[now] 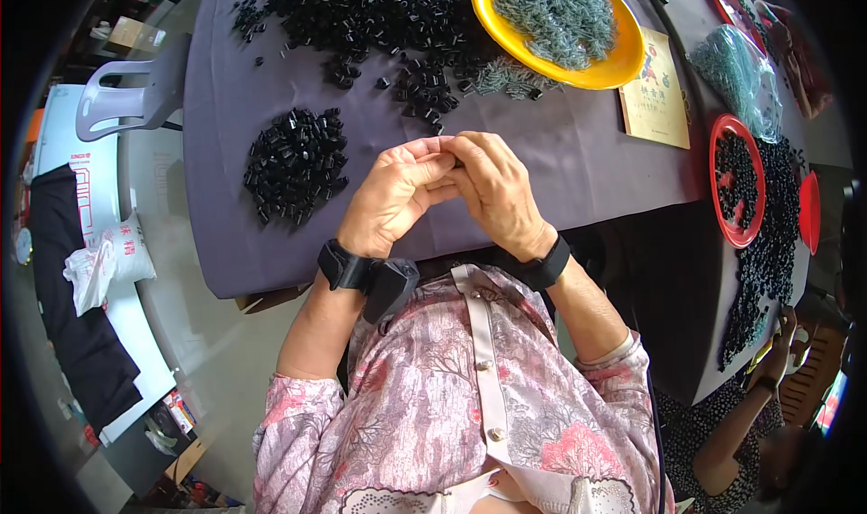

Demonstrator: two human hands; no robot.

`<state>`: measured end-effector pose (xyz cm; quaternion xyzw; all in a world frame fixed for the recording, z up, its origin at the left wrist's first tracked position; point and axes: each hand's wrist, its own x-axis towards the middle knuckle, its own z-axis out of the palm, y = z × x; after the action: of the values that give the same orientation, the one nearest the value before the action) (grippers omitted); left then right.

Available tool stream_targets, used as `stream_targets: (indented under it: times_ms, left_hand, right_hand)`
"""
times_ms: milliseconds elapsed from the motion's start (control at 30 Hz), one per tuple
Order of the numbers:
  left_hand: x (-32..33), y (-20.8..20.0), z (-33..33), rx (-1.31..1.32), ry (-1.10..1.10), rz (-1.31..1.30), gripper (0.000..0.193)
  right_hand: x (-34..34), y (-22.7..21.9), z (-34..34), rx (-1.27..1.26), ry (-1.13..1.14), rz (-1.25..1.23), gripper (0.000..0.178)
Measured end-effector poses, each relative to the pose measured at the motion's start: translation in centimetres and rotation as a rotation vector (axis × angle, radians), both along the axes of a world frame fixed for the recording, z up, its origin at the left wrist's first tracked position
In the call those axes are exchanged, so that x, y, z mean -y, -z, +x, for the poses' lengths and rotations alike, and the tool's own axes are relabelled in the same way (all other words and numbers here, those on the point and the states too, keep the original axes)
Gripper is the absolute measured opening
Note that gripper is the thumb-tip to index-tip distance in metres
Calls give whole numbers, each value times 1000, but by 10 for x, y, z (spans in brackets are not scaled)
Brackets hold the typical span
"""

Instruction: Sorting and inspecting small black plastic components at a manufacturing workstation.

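My left hand [397, 189] and my right hand [497, 184] meet above the near edge of the cloth-covered table, fingertips pinched together. A dark bit shows between the fingers, but it is mostly hidden and too small to name. Left of my hands lies a small heap of short, shiny black plastic pieces [295, 166]. A far larger pile of the same black pieces [361, 13] spreads beyond. At the upper right, a yellow plate [623, 58] carries translucent grey-green plastic pins [560, 17]. More such pins [510, 78] are scattered beside the plate.
A yellow booklet [657, 98] lies right of the plate. On the table to the right are a bag of pins [736, 76], a red tray [757, 225] and more black pieces [768, 266]. Another person's hand [786, 338] works there. A grey plastic chair [135, 94] stands left.
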<state>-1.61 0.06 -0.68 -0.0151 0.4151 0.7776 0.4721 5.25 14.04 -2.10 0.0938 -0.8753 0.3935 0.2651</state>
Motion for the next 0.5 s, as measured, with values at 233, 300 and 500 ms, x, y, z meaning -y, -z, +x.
stream_targets:
  times_ms: [233, 300, 500]
  left_hand:
    - [0, -10, 6, 115, 79, 116, 20]
    - [2, -10, 4, 84, 105, 79, 21]
    - [0, -18, 6, -33, 114, -105, 20]
  right_hand:
    - [-11, -13, 5, -16, 19, 96, 31]
    - [-12, -16, 4, -24, 1, 95, 33]
    - [-13, -21, 4, 2, -22, 91, 34]
